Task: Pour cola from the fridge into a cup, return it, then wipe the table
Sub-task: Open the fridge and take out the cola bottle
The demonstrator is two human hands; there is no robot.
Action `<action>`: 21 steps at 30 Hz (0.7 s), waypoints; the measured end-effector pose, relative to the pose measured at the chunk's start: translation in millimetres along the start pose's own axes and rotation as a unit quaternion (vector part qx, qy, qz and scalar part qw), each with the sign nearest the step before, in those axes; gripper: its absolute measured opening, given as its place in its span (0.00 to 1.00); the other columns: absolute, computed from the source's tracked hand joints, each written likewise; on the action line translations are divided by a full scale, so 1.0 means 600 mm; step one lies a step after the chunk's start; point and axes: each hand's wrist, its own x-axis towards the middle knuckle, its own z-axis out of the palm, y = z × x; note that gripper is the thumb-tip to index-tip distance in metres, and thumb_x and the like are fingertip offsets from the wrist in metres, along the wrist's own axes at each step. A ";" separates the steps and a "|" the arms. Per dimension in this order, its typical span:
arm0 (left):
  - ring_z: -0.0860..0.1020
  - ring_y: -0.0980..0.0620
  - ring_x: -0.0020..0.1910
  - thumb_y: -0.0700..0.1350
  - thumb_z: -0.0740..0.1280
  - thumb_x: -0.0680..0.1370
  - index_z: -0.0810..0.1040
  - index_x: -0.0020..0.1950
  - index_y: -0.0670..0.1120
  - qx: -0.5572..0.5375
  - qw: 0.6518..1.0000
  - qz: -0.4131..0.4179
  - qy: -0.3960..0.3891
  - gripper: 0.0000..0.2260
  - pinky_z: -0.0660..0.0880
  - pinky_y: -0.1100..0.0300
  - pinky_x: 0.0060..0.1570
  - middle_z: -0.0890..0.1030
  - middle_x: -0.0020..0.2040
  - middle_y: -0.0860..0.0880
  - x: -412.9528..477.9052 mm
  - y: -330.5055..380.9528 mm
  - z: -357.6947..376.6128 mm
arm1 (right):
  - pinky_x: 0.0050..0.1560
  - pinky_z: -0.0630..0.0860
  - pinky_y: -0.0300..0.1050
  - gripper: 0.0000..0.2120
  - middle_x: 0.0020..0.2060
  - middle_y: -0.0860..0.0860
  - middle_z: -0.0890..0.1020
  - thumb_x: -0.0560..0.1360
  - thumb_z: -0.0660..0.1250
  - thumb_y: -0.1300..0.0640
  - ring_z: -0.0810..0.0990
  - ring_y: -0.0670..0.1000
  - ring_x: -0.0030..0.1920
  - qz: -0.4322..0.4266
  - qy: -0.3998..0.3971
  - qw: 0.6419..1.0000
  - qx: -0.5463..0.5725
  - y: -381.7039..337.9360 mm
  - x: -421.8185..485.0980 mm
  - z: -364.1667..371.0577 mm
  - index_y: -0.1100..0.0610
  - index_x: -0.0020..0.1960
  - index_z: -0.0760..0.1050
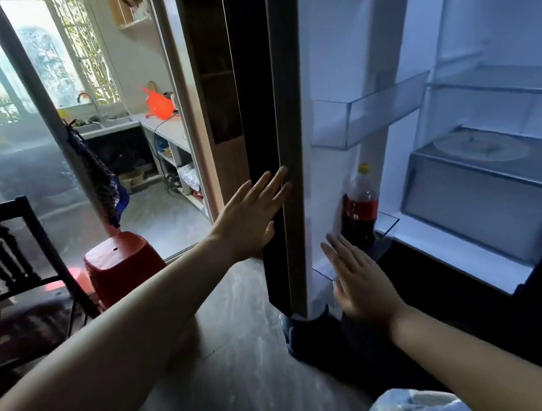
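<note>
Fridge open, cola not yet in hand

Left hand point(250, 216) lies flat on the fridge door point(289, 100) edge, grip apart. Right hand point(357, 280) reaches in, fingers straight, grip apart and empty, just below the cola bottle point(360, 209) standing in the bottom door shelf point(388, 221). The bottle seems nearly full — heavy, rigid, perhaps slick — so clasp its waist.

**Bare arms, pale blue cloth at bottom edge**

We log the left hand point(250, 218) and left forearm point(124, 332), uncovered right to the lower left edge of the frame. The same goes for the right hand point(357, 283) and right forearm point(468, 351), bare to the lower right edge. At the bottom, right of centre, we see crumpled pale blue and white fabric point(414, 408); we can't tell which garment.
</note>
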 end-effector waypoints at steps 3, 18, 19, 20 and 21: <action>0.60 0.42 0.74 0.50 0.60 0.72 0.59 0.74 0.39 -0.041 0.999 -0.006 0.006 0.33 0.66 0.46 0.67 0.56 0.76 0.38 -0.005 -0.029 0.032 | 0.74 0.56 0.57 0.33 0.74 0.55 0.43 0.77 0.53 0.52 0.43 0.55 0.75 0.083 -0.124 0.989 0.013 0.021 -0.011 0.058 0.59 0.75 0.40; 0.50 0.45 0.76 0.48 0.60 0.75 0.53 0.76 0.38 -0.273 0.947 -0.125 0.114 0.32 0.54 0.45 0.73 0.50 0.76 0.44 -0.003 -0.060 0.164 | 0.74 0.43 0.47 0.36 0.77 0.51 0.41 0.76 0.56 0.61 0.40 0.51 0.76 0.146 -0.219 0.963 0.061 0.004 0.132 0.148 0.53 0.77 0.39; 0.51 0.44 0.76 0.46 0.61 0.75 0.55 0.75 0.38 -0.289 0.946 -0.085 0.124 0.31 0.54 0.46 0.73 0.52 0.76 0.43 -0.011 -0.038 0.181 | 0.74 0.42 0.46 0.36 0.77 0.50 0.42 0.76 0.57 0.62 0.41 0.50 0.76 0.144 -0.224 0.961 0.070 0.006 0.140 0.146 0.53 0.77 0.41; 0.52 0.45 0.76 0.46 0.61 0.75 0.56 0.75 0.38 -0.298 0.947 -0.045 0.111 0.31 0.54 0.47 0.73 0.55 0.76 0.42 -0.018 -0.014 0.196 | 0.74 0.42 0.46 0.36 0.77 0.50 0.43 0.75 0.57 0.62 0.42 0.50 0.76 0.141 -0.225 0.961 0.080 0.010 0.146 0.144 0.54 0.77 0.42; 0.52 0.46 0.76 0.46 0.61 0.75 0.56 0.75 0.39 -0.301 0.951 -0.013 0.068 0.30 0.54 0.48 0.73 0.55 0.76 0.42 -0.026 0.011 0.213 | 0.74 0.43 0.46 0.36 0.77 0.50 0.45 0.75 0.58 0.62 0.43 0.49 0.76 0.138 -0.222 0.961 0.089 0.013 0.152 0.143 0.54 0.77 0.43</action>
